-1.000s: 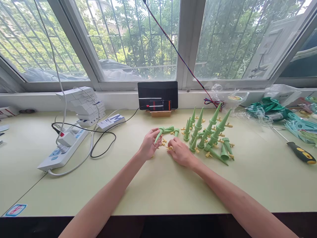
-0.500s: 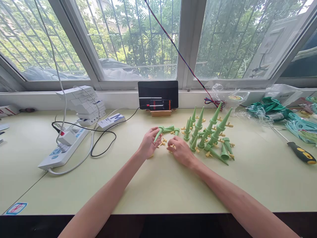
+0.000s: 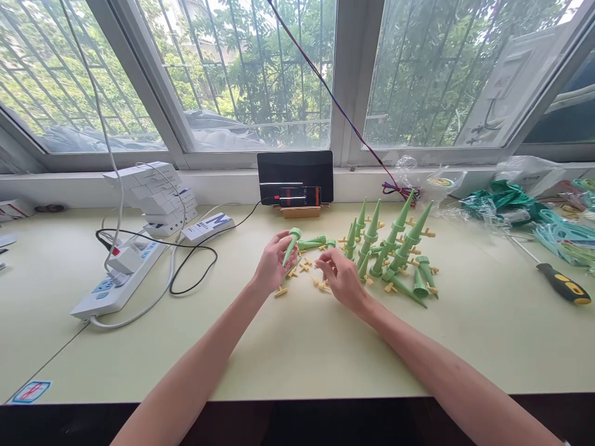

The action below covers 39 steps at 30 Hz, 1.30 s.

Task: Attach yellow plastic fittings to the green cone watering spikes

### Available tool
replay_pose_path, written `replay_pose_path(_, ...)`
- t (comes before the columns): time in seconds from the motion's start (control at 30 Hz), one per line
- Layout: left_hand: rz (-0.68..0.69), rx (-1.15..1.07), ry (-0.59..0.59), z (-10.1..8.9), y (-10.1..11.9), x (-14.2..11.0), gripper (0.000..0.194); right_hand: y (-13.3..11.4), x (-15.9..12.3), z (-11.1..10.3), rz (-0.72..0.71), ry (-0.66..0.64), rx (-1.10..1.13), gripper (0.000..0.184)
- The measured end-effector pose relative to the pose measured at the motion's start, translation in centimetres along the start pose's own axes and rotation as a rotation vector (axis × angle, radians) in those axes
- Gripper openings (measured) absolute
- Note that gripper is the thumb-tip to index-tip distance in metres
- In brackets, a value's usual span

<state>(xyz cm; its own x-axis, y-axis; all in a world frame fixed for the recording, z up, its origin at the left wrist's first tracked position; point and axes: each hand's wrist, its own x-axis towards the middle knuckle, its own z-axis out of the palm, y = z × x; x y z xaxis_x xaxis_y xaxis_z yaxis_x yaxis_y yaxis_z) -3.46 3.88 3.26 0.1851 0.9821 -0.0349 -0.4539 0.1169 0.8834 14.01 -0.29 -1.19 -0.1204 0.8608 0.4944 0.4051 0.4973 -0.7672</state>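
My left hand (image 3: 271,265) is closed around a green plastic cone spike (image 3: 290,244), lifted a little off the pale green table (image 3: 297,347) with its wide end up. My right hand (image 3: 341,279) hovers just right of it, fingers pinched on something small I cannot make out. Several small yellow valve pieces (image 3: 302,269) lie scattered on the table between and below both hands. A cluster of green cone spikes (image 3: 390,248), some upright and some lying down, stands right of my right hand. Two more green spikes (image 3: 316,241) lie behind my hands.
A white power strip (image 3: 118,275) with black and white cables lies at the left, beside stacked white boxes (image 3: 153,198). A phone on a stand (image 3: 300,197) leans before a black panel at the window. A screwdriver (image 3: 560,286) and green plastic bags (image 3: 506,201) sit at the right.
My left hand has raised the green spike off the table and tipped it more upright. My right hand has lifted from the yellow pieces with its fingers pinched.
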Motion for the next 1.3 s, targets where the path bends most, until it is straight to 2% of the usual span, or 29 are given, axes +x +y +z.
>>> replay_pose_path(0.23, -0.032, 0.101, -0.120, 0.2, -0.7, -0.4, 0.039, -0.6, -0.8, 0.0, 0.032, -0.165, 0.039, 0.021)
replay_pose_path(0.4, -0.072, 0.143, -0.148, 0.2, -1.0, -0.4, 0.043, -0.8, -0.9, 0.2, 0.016, -0.250, -0.050, 0.019)
replay_pose_path(0.53, -0.069, 0.163, -0.171, 0.0, -1.1, -0.2, 0.043, -0.5, -0.8, 0.1, 0.029, -0.214, -0.092, 0.020)
replay_pose_path(0.8, -0.049, 0.253, -0.233, -0.2, -1.5, -0.2, 0.042, -0.6, -0.8, -0.7, 0.036, -0.059, -0.034, 0.022)
replay_pose_path(1.0, -0.063, 0.342, -0.284, 0.2, -1.4, -0.7, 0.047, -0.9, -0.9, -1.0, 0.072, -0.017, -0.012, 0.025)
replay_pose_path(1.2, -0.069, 0.465, -0.352, 0.3, -1.5, -1.1, 0.047, -1.0, -0.9, -1.3, 0.013, -0.007, -0.038, 0.032)
replay_pose_path(1.3, -0.050, 0.521, -0.357, 0.4, -1.8, -1.2, 0.044, -0.8, -0.9, -1.3, -0.011, 0.037, -0.068, 0.031)
